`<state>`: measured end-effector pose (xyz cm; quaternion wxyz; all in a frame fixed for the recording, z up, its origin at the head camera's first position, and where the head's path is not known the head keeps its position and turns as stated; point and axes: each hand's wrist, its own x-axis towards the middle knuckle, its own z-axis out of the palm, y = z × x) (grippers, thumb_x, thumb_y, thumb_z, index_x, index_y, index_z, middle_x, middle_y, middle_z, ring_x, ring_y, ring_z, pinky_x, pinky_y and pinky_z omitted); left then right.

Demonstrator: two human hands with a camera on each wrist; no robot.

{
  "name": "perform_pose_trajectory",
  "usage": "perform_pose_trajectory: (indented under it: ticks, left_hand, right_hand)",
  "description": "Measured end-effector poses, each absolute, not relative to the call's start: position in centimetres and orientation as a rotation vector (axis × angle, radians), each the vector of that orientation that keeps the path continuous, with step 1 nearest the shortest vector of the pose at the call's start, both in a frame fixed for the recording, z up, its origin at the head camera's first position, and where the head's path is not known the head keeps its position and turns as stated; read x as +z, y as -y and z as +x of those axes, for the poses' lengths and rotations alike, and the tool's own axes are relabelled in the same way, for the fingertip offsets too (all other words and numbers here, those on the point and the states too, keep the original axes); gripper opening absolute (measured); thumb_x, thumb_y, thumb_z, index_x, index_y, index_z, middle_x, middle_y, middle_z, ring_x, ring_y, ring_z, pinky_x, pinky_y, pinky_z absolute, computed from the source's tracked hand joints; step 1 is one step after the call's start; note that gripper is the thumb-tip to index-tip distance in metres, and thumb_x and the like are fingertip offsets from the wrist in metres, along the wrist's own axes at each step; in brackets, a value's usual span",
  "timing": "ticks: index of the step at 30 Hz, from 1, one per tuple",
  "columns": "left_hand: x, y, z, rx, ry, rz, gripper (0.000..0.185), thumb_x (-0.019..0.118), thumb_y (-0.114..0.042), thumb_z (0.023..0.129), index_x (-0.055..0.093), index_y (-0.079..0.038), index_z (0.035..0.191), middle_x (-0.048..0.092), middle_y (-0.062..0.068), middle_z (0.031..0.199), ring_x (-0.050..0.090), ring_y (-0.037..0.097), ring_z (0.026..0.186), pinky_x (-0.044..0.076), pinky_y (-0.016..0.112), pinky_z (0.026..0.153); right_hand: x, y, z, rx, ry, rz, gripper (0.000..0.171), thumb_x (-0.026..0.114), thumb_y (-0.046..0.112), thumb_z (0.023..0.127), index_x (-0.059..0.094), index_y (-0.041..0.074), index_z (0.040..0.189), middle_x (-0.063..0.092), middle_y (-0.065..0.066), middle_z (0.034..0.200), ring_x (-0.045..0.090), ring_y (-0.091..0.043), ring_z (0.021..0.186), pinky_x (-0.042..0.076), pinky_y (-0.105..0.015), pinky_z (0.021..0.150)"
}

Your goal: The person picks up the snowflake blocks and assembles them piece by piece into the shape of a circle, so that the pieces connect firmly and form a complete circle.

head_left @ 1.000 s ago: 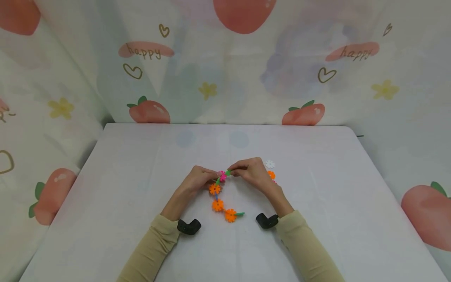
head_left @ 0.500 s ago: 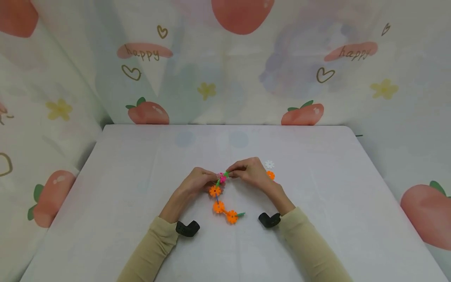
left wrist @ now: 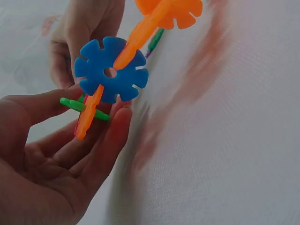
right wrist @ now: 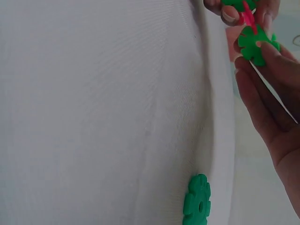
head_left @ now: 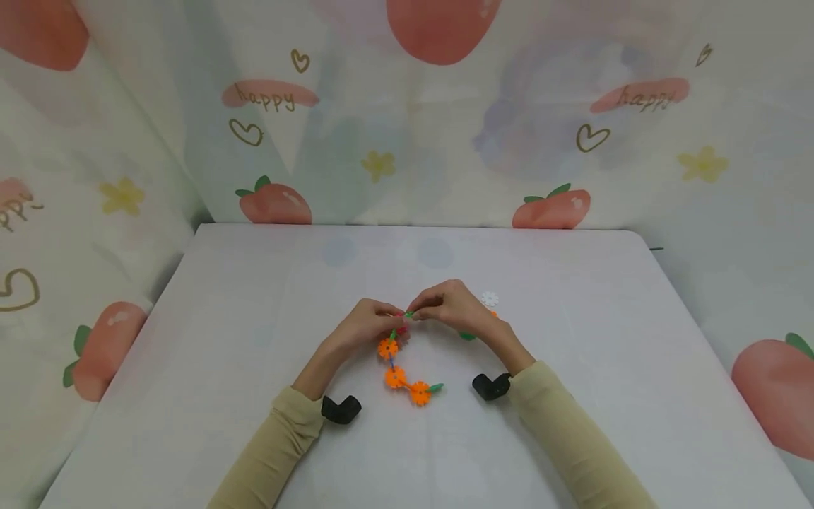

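Observation:
A chain of plastic flower discs (head_left: 394,375) lies on the white table (head_left: 254,297), with three orange discs and a green tip. My left hand (head_left: 389,318) pinches the chain's upper end. In the left wrist view a blue disc (left wrist: 111,70), an orange disc (left wrist: 89,115) and a green piece (left wrist: 84,105) sit at its fingers (left wrist: 112,136). My right hand (head_left: 416,312) meets it and pinches a green disc (right wrist: 255,44) against a pink piece (right wrist: 247,18).
A loose green disc (head_left: 467,336) (right wrist: 198,201) lies on the table by my right wrist. A white disc (head_left: 489,299) lies just beyond the right hand. Patterned cloth walls (head_left: 407,141) close in the back and sides.
Both hands stay joined at the chain's top and have closed over the pink piece. The right hand has shifted, so the green disc by its wrist now shows.

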<state>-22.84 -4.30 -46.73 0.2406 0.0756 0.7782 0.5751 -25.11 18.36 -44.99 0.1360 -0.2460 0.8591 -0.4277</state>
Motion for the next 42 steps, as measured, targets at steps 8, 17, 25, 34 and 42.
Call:
perform_pose_trajectory:
  ticks: [8, 17, 25, 34, 42]
  left_hand:
    - [-46.9, 4.2, -22.9, 1.562, -2.193, 0.14, 0.027, 0.073, -0.026, 0.095, 0.079, -0.003, 0.109, 0.078, 0.004, 0.091, 0.059, 0.013, 0.084, 0.048, 0.023, 0.074]
    - [-47.2, 5.1, -23.0, 1.621, -2.101, 0.177, 0.032, 0.071, -0.029, 0.097, 0.075, -0.004, 0.116, 0.079, 0.007, 0.092, 0.073, 0.017, 0.086, 0.055, 0.027, 0.084]
    - [-46.7, 5.8, -23.2, 1.641, -2.092, 0.151, 0.034, 0.071, -0.03, 0.097, 0.075, -0.002, 0.116, 0.079, 0.006, 0.089, 0.071, 0.016, 0.085, 0.055, 0.028, 0.081]
    - [-46.8, 5.7, -23.2, 1.635, -2.148, 0.154, 0.033, 0.071, -0.031, 0.097, 0.077, -0.004, 0.115, 0.079, 0.004, 0.089, 0.069, 0.014, 0.08, 0.055, 0.026, 0.073]
    - [-47.8, 4.1, -22.5, 1.716, -2.135, 0.192, 0.032, 0.073, -0.029, 0.097, 0.077, -0.002, 0.113, 0.08, 0.008, 0.09, 0.07, 0.015, 0.086, 0.055, 0.024, 0.077]
  right_hand:
    - [-44.7, -19.4, -25.2, -1.236, -2.503, -0.686, 0.019, 0.072, 0.015, 0.096, 0.078, 0.009, 0.114, 0.078, -0.002, 0.105, 0.076, -0.019, 0.088, 0.059, -0.031, 0.079]
    - [-44.4, -23.3, -24.7, -1.044, -2.649, -0.6, 0.019, 0.074, 0.02, 0.096, 0.079, 0.01, 0.111, 0.078, -0.001, 0.104, 0.07, -0.014, 0.088, 0.059, -0.031, 0.084]
    - [-44.8, -25.9, -23.8, -0.881, -2.626, -0.571, 0.017, 0.075, 0.013, 0.094, 0.078, 0.007, 0.109, 0.076, -0.002, 0.101, 0.065, -0.017, 0.091, 0.056, -0.029, 0.081]
    - [-45.3, -25.9, -23.1, -0.826, -2.617, -0.548, 0.026, 0.085, 0.013, 0.084, 0.071, 0.003, 0.104, 0.067, -0.004, 0.092, 0.057, -0.017, 0.084, 0.052, -0.025, 0.074]
    - [-45.3, -25.7, -22.9, -0.916, -2.616, -0.532, 0.017, 0.079, 0.014, 0.09, 0.068, 0.008, 0.101, 0.068, -0.001, 0.092, 0.061, -0.016, 0.087, 0.054, -0.028, 0.082]
